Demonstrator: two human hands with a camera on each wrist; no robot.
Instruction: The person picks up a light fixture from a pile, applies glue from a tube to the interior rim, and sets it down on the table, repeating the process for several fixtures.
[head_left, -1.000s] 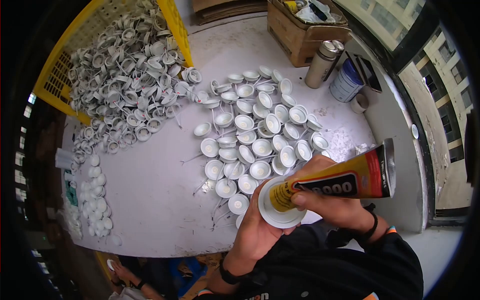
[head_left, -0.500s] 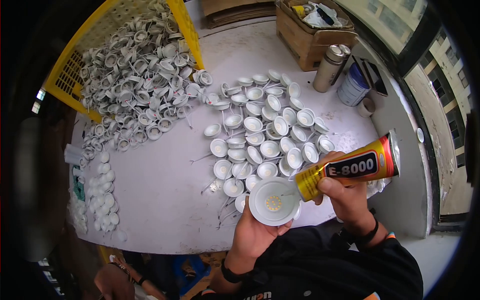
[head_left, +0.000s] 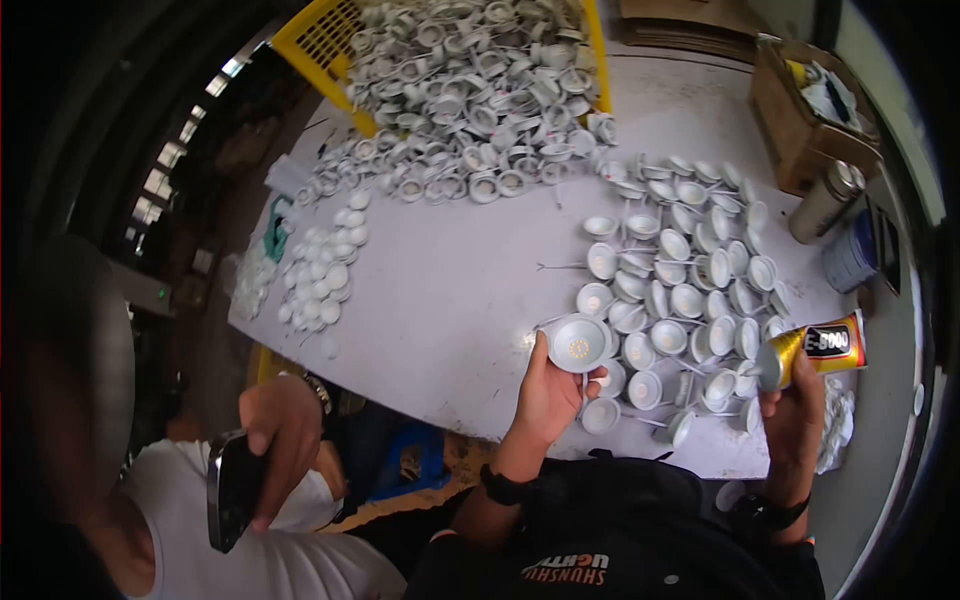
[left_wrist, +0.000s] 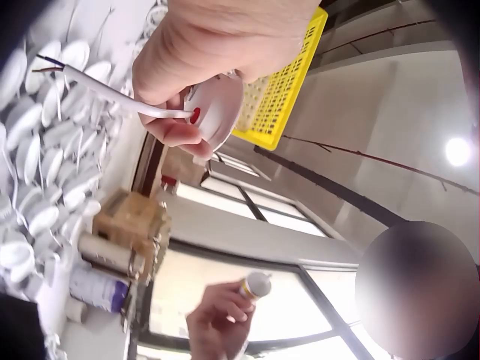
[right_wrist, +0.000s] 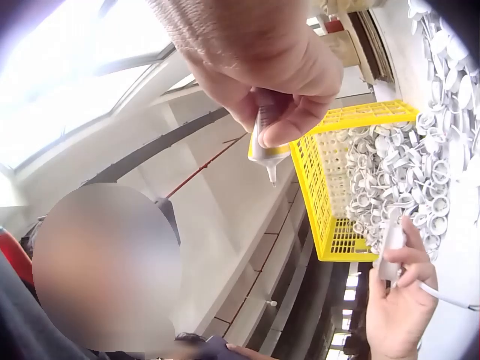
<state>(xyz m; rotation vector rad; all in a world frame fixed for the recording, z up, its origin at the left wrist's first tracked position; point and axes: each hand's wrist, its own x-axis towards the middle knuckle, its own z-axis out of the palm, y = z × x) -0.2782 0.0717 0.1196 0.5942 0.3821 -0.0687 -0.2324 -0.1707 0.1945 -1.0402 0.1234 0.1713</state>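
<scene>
My left hand [head_left: 550,392] grips a round white lamp housing [head_left: 597,345] by its rim, its face with a ring of small yellow dots turned up. In the left wrist view a white cable [left_wrist: 124,101] with bare-ended wires leaves the back of the housing [left_wrist: 217,112]. Off to the right, my right hand [head_left: 796,425] holds a yellow, black and red E-8000 tube [head_left: 835,343] above the table edge, apart from the housing. The right wrist view shows its pointed nozzle [right_wrist: 273,174] uncapped beneath the fingers. Many similar white housings [head_left: 687,300] stand between and behind the hands.
A yellow crate [head_left: 603,60] spills white rings at the back. Small white domes [head_left: 325,270] lie at the table's left. A cardboard box [head_left: 800,130], a flask [head_left: 825,203] and a blue-lidded tub [head_left: 850,255] stand right. Another person with a phone [head_left: 232,490] is at the lower left.
The head view has swung left, bringing the other person into view. The tube has moved away from the housing to the right, and both hands are farther apart.
</scene>
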